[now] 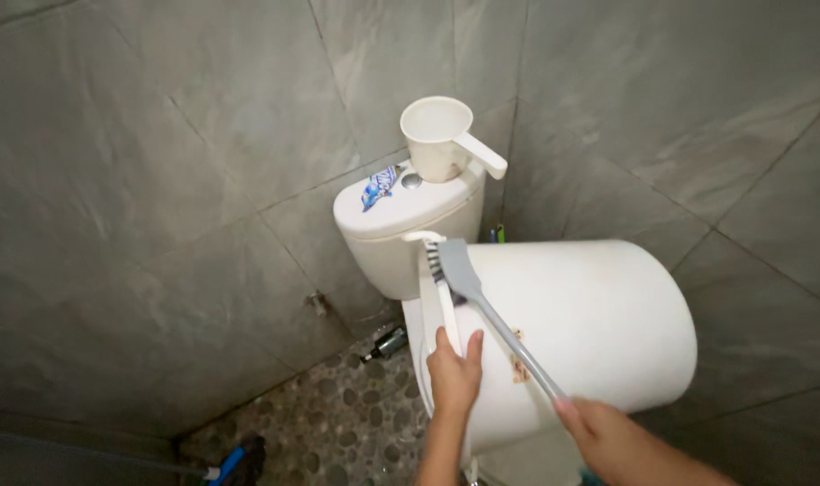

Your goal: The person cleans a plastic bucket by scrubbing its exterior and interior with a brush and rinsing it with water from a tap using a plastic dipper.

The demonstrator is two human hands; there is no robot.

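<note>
My right hand (612, 436) grips the long handle of a grey brush (491, 310). Its bristled head (439, 259) rests against the top of a raised white toilet seat (443, 301), seen edge-on. My left hand (453, 373) holds that seat by its edge lower down, fingers wrapped around it. Behind the seat stands the white cistern (401, 225). On the cistern lid sit a white scoop with a handle (441, 139) and a small blue and white packet (378, 187). The toilet bowl is mostly hidden.
A large white rounded bucket (599, 324) fills the space to the right of the seat. Grey tiled walls close in all round. The pebble floor (338, 423) holds a dark bottle (387, 344) and a blue-handled tool (234, 463) at lower left.
</note>
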